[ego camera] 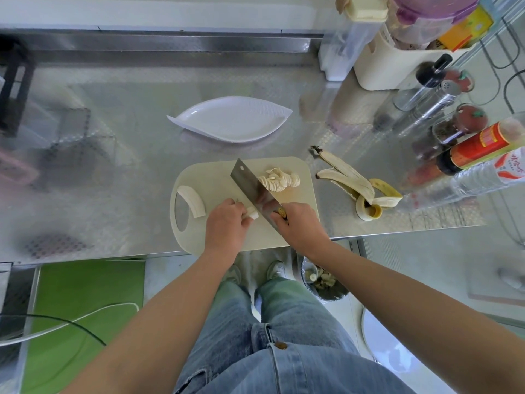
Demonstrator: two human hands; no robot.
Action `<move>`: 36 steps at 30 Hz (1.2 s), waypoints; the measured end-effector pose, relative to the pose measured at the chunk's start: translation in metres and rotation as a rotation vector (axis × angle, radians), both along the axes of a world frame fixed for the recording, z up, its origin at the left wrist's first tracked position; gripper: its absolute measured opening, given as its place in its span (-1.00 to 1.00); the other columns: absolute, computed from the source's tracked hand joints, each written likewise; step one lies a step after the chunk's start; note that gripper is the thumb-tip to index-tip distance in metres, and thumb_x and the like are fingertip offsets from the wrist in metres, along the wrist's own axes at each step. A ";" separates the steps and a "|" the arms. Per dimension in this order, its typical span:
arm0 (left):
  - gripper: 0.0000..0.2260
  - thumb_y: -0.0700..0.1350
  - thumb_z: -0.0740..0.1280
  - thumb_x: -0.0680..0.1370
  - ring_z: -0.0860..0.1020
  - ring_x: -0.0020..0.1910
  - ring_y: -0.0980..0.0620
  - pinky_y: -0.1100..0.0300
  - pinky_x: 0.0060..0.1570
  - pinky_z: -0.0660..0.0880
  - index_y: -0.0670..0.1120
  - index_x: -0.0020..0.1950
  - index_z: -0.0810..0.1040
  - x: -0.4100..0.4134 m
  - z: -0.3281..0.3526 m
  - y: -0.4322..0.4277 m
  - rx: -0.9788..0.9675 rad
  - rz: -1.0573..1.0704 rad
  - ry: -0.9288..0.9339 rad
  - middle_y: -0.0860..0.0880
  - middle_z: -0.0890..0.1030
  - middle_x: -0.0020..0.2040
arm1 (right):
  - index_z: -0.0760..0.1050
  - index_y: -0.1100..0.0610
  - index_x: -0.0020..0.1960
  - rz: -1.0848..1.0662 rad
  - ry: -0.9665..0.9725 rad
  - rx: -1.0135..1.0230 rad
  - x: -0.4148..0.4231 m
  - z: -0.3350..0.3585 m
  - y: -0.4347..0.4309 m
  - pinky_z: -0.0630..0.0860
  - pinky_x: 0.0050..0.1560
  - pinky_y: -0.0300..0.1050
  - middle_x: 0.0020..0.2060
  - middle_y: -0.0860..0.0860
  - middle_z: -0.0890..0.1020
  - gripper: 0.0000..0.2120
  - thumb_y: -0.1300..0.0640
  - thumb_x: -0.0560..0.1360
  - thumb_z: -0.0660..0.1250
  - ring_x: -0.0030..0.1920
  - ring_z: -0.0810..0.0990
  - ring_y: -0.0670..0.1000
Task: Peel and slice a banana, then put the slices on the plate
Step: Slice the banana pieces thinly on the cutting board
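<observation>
Where cutting board (216,172) overhangs counter's (113,166) near edge: open room lies left.
Left grip (227,223): pinches banana stub (252,214) against cleaver (255,189).
Right grip (301,226): wrapped round cleaver handle.
Slices (279,180): piled on board; plate (227,118) behind.

A peeled banana stub (253,215) is lying on the cream cutting board (210,177), against the cleaver (252,186). Pale slices (279,180) are piling beside the blade, and a curved peeled half (193,201) is resting leftward. The white leaf-shaped plate (227,120) is sitting beyond the board.

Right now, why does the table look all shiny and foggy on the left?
In the head view, the steel counter reflects light, so its left side looks hazy with glare; the middle, with the banana slices, is sharp; the wide lens stretches the edges.
</observation>
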State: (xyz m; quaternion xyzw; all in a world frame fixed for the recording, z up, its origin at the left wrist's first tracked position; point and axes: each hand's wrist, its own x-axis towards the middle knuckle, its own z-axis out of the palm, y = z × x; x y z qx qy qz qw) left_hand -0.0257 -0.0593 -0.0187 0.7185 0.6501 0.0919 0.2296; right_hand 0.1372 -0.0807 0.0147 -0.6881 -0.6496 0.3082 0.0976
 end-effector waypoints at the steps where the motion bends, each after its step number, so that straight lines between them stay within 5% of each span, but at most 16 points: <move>1: -0.86 -0.09 0.42 0.49 0.50 -0.21 -0.08 0.11 -0.22 0.39 -0.16 -0.07 0.64 0.000 0.000 0.000 0.003 -0.001 -0.001 -0.09 0.54 -0.15 | 0.30 0.19 -0.34 0.005 -0.006 0.004 0.000 0.001 0.001 0.23 -0.32 -0.09 -0.45 0.07 0.36 -0.64 0.05 0.57 0.22 -0.38 0.33 0.11; 26: -0.84 -0.07 0.43 0.48 0.51 -0.18 -0.09 0.10 -0.16 0.41 -0.15 -0.06 0.64 0.000 0.001 0.002 -0.007 -0.005 -0.011 -0.08 0.55 -0.14 | 0.28 0.15 -0.32 -0.034 -0.031 -0.053 -0.002 -0.005 0.005 0.27 -0.30 -0.06 -0.40 0.07 0.38 -0.66 0.04 0.57 0.21 -0.33 0.36 0.13; 30: -0.81 -0.03 0.43 0.47 0.53 -0.19 -0.11 0.06 -0.13 0.44 -0.16 -0.07 0.62 -0.002 0.004 0.000 0.012 -0.014 -0.019 -0.11 0.56 -0.13 | 0.41 0.21 -0.28 -0.015 -0.013 -0.036 -0.001 -0.004 0.006 0.39 -0.30 -0.01 -0.37 0.12 0.47 -0.69 0.03 0.55 0.21 -0.33 0.44 0.16; 36: -0.85 -0.08 0.42 0.49 0.51 -0.19 -0.06 0.12 -0.14 0.43 -0.16 -0.06 0.62 -0.001 0.003 0.001 0.008 -0.018 0.002 -0.10 0.57 -0.14 | 0.45 0.24 -0.25 0.005 -0.031 -0.046 -0.004 -0.003 0.006 0.30 -0.32 -0.08 -0.36 0.14 0.48 -0.67 0.03 0.56 0.20 -0.34 0.43 0.15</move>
